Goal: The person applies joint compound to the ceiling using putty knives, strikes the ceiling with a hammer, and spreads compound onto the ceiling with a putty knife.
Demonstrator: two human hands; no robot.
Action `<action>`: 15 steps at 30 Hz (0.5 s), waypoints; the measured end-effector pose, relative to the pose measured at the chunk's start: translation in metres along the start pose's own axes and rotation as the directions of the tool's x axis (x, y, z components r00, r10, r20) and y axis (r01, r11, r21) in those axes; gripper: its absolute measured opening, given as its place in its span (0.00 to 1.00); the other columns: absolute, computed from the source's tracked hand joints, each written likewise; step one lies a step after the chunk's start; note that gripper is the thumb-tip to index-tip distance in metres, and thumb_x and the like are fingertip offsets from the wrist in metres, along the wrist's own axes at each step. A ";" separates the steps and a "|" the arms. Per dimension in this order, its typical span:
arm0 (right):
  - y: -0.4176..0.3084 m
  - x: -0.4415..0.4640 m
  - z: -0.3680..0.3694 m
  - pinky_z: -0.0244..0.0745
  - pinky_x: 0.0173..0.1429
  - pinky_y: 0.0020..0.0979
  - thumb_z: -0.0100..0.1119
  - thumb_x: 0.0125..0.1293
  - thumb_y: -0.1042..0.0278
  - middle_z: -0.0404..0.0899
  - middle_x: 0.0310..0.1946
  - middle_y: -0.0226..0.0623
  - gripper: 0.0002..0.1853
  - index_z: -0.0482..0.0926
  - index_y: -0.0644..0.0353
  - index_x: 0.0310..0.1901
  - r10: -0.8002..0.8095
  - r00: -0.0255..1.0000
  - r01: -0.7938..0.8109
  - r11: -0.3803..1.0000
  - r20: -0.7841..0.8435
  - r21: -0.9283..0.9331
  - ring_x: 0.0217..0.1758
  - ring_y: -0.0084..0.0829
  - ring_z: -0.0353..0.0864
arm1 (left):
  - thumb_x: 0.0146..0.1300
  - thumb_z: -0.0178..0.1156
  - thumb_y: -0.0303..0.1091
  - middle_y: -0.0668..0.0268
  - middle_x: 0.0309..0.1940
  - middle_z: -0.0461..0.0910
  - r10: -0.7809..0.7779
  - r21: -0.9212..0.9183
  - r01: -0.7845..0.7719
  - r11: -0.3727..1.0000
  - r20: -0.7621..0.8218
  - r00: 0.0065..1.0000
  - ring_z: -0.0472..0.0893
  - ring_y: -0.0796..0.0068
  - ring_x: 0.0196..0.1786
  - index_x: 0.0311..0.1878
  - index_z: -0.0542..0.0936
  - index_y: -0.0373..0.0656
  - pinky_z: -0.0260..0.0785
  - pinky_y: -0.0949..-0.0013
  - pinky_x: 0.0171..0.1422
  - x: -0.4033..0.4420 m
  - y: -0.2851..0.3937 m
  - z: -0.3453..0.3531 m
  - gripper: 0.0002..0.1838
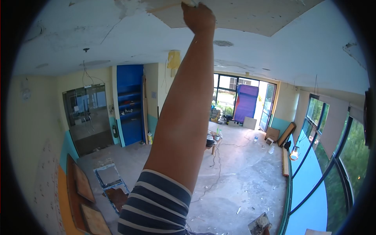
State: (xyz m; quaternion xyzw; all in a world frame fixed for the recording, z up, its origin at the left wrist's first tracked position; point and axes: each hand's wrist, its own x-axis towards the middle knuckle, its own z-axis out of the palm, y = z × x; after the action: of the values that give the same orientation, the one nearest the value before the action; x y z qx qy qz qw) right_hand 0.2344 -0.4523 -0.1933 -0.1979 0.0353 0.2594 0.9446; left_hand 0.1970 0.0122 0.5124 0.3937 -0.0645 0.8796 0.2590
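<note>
The person's left arm, in a striped sleeve (156, 203), reaches straight up through the middle of the view to the ceiling (137, 43). The left hand (199, 17) is at the top edge, its fingers closed around a narrow pale object (190, 3). The object is mostly hidden by the hand and cut off by the edge, so its full shape cannot be told. It is up beside a beige patch (243, 21) of the ceiling. Whether it touches the patch is unclear.

At the bottom edge, right of the sleeve, a small smeared board (257, 224) shows, with a brownish shape (267, 229) against it. Too little shows to tell whether this is the right hand, or how its fingers stand.

Below is a room with a dusty floor (239, 176). On the left are a dark glass door (88, 117), a blue shelf unit (129, 105), a blue-edged frame (111, 178) on the floor and wooden panels (94, 219) near the wall. At the far end, a purple and blue panel (246, 102) stands upright near an open door (267, 105). Windows (340, 156) line the right side, with a lit lamp (293, 152) near them.
</note>
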 end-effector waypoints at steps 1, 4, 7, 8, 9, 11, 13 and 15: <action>-0.002 0.003 -0.009 0.77 0.54 0.34 0.48 0.74 0.58 0.80 0.49 0.40 0.19 0.73 0.63 0.57 -0.003 0.999 0.003 1.000 0.052 -0.011 0.50 0.34 0.80 | 0.59 0.58 0.31 0.45 0.55 0.75 0.015 -0.007 -0.015 1.000 0.042 0.999 0.76 0.48 0.57 0.63 0.64 0.32 0.68 0.54 0.63 0.003 0.005 0.010 0.29; -0.001 -0.003 -0.002 0.77 0.53 0.34 0.47 0.74 0.57 0.80 0.48 0.40 0.19 0.73 0.63 0.56 -0.052 0.997 0.054 0.998 0.057 -0.043 0.49 0.33 0.80 | 0.56 0.60 0.31 0.40 0.60 0.70 0.160 -0.040 -0.160 0.986 0.009 0.987 0.72 0.44 0.62 0.68 0.56 0.31 0.64 0.56 0.67 0.023 0.006 0.045 0.38; 0.002 -0.005 -0.028 0.76 0.53 0.31 0.48 0.74 0.61 0.80 0.49 0.41 0.19 0.71 0.66 0.57 -0.407 0.890 0.404 0.492 0.206 -0.771 0.49 0.34 0.80 | 0.54 0.62 0.32 0.38 0.59 0.71 0.074 -0.081 -0.072 0.994 0.018 0.997 0.73 0.43 0.61 0.69 0.55 0.31 0.66 0.56 0.66 0.024 0.020 0.054 0.41; -0.002 -0.008 -0.026 0.76 0.54 0.31 0.47 0.74 0.62 0.80 0.49 0.41 0.18 0.71 0.67 0.57 -0.321 0.942 0.320 0.764 0.100 -0.560 0.50 0.34 0.80 | 0.54 0.63 0.32 0.39 0.58 0.71 0.000 -0.093 0.004 0.996 0.042 0.999 0.73 0.43 0.61 0.69 0.55 0.31 0.67 0.55 0.65 0.024 0.028 0.053 0.42; -0.009 -0.012 -0.022 0.75 0.54 0.31 0.47 0.74 0.64 0.80 0.49 0.42 0.18 0.70 0.69 0.57 -0.198 0.980 0.198 0.940 0.029 -0.277 0.51 0.34 0.79 | 0.54 0.63 0.32 0.39 0.58 0.72 -0.081 -0.072 0.083 0.994 0.021 0.996 0.74 0.43 0.60 0.70 0.55 0.32 0.68 0.55 0.65 0.021 0.035 0.052 0.42; -0.013 -0.022 -0.027 0.74 0.56 0.31 0.47 0.73 0.65 0.79 0.51 0.43 0.19 0.69 0.70 0.58 -0.290 0.954 0.296 0.862 0.079 -0.413 0.53 0.34 0.78 | 0.54 0.63 0.33 0.39 0.58 0.72 -0.233 -0.034 0.233 0.972 -0.023 0.972 0.75 0.43 0.59 0.70 0.55 0.33 0.70 0.55 0.63 0.015 0.050 0.047 0.42; -0.010 -0.029 -0.044 0.72 0.58 0.31 0.47 0.74 0.62 0.78 0.52 0.44 0.21 0.68 0.69 0.61 -0.482 0.737 0.518 -0.047 0.473 -0.854 0.56 0.35 0.77 | 0.54 0.63 0.33 0.40 0.57 0.73 -0.359 0.004 0.360 0.933 -0.032 0.933 0.76 0.44 0.58 0.71 0.55 0.34 0.71 0.55 0.62 0.009 0.066 0.036 0.42; -0.010 -0.030 -0.056 0.71 0.60 0.32 0.47 0.74 0.62 0.77 0.54 0.45 0.22 0.66 0.68 0.62 -0.485 0.778 0.480 0.050 0.399 -0.876 0.57 0.36 0.76 | 0.55 0.63 0.34 0.41 0.56 0.74 -0.382 -0.012 0.382 0.924 -0.044 0.923 0.77 0.45 0.58 0.71 0.55 0.36 0.72 0.54 0.61 0.010 0.069 0.036 0.42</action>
State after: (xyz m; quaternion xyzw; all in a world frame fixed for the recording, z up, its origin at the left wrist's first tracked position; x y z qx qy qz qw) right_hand 0.2156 -0.4967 -0.2365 -0.7259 -0.1949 -0.1057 0.6511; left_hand 0.1802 -0.0546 0.5500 0.3780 0.0178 0.8211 0.4274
